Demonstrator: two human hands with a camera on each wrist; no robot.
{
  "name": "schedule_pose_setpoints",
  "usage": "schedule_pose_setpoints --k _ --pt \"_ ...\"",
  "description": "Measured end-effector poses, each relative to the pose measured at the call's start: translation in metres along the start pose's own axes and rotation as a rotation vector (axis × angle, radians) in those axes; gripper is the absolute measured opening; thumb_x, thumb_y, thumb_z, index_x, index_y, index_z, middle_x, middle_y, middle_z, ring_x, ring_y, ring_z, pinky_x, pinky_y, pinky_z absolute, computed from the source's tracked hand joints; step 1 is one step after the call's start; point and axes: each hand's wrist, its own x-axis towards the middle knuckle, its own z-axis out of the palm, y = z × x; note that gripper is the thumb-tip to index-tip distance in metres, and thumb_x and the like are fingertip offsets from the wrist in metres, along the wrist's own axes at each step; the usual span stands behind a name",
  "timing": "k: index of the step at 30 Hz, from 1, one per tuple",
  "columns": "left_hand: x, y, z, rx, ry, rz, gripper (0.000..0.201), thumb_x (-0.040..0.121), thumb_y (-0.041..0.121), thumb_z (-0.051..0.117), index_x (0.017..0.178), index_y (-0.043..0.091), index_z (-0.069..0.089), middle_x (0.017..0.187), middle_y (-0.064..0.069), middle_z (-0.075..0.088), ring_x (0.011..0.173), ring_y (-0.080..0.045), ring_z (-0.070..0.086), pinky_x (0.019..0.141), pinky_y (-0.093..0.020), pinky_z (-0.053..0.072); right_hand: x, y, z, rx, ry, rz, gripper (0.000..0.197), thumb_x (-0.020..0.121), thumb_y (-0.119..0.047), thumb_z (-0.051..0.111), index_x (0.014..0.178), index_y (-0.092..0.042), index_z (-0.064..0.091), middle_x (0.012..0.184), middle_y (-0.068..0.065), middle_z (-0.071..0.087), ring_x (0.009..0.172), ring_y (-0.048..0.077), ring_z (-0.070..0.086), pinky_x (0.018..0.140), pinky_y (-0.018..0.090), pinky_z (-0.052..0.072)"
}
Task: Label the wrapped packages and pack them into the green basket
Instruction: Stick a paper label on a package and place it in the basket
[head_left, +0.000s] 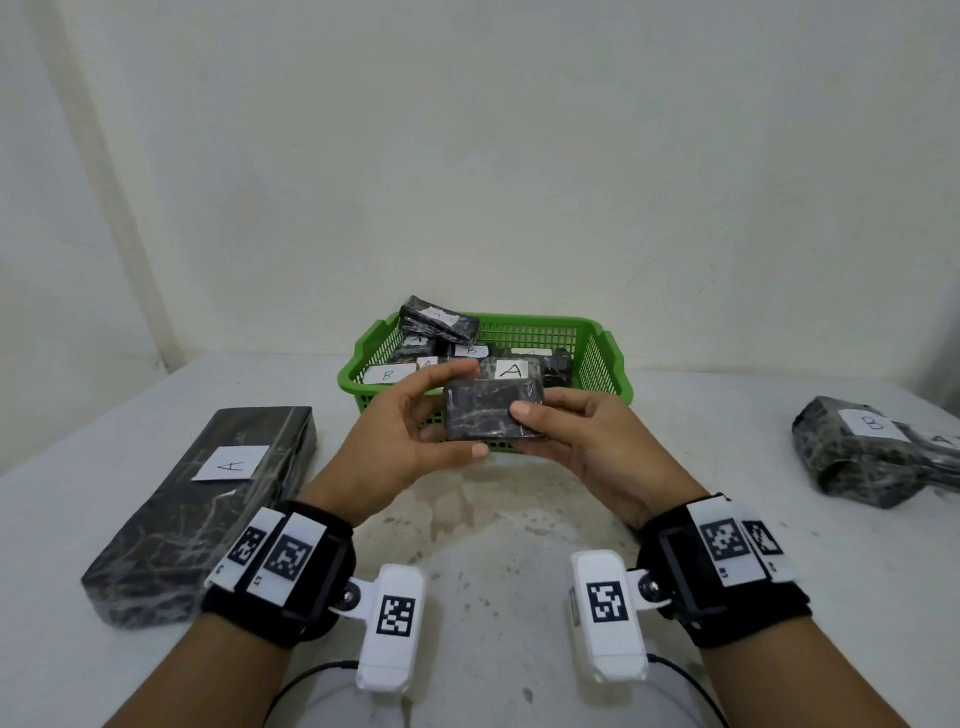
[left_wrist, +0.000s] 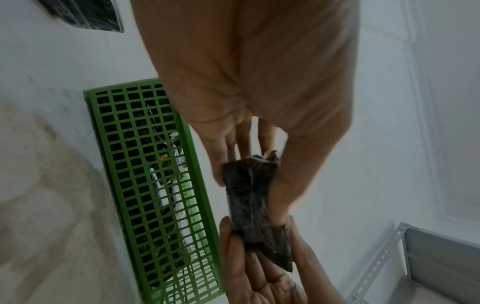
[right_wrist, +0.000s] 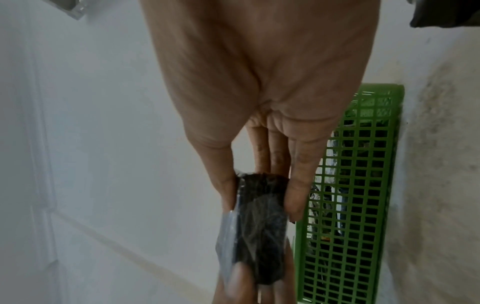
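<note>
A small dark marbled wrapped package with no label showing is held in the air just in front of the green basket. My left hand pinches its left end between thumb and fingers. My right hand grips its right end, thumb on the face. The left wrist view shows the package edge-on between both hands, the basket to the left. In the right wrist view the package sits between thumb and fingers, the basket to the right. Several labelled packages marked A or B lie in the basket.
A long dark wrapped box labelled A lies on the white table at the left. At the far right sit dark wrapped packages, one labelled B. A pale wall stands close behind the basket.
</note>
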Motion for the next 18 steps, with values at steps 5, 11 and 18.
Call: schedule_pose_setpoints --k 5,11,18 --pt "-0.0006 -0.0003 0.0043 0.082 0.093 -0.040 0.031 0.086 0.004 0.074 0.114 0.016 0.071 0.105 -0.001 0.080 0.098 -0.014 0.075 0.083 -0.022 0.059 0.0024 0.0035 -0.0018 -0.105 0.029 -0.029 0.041 0.077 -0.011 0.086 0.114 0.002 0.074 0.108 0.017 0.080 0.107 0.037 0.075 0.096 0.041 0.060" --pt "-0.0005 -0.0001 0.0057 0.053 0.077 -0.016 0.030 0.078 0.014 0.075 0.108 0.011 0.073 0.102 -0.004 0.080 0.096 -0.015 0.076 0.081 -0.022 0.059 0.0014 0.0047 0.0004 -0.185 0.042 -0.067 0.031 0.082 -0.009 0.085 0.110 0.001 0.077 0.105 0.015 0.080 0.105 0.036 0.076 0.097 0.041 0.060" --pt "0.0024 -0.0017 -0.0003 0.061 0.149 -0.015 0.036 0.084 0.017 0.074 0.118 0.004 0.072 0.111 -0.010 0.078 0.103 -0.022 0.074 0.086 -0.027 0.060 -0.0006 0.0036 0.0020 -0.214 -0.007 -0.077 0.039 0.080 -0.004 0.086 0.118 -0.006 0.075 0.111 0.008 0.080 0.109 0.024 0.076 0.097 0.033 0.059"
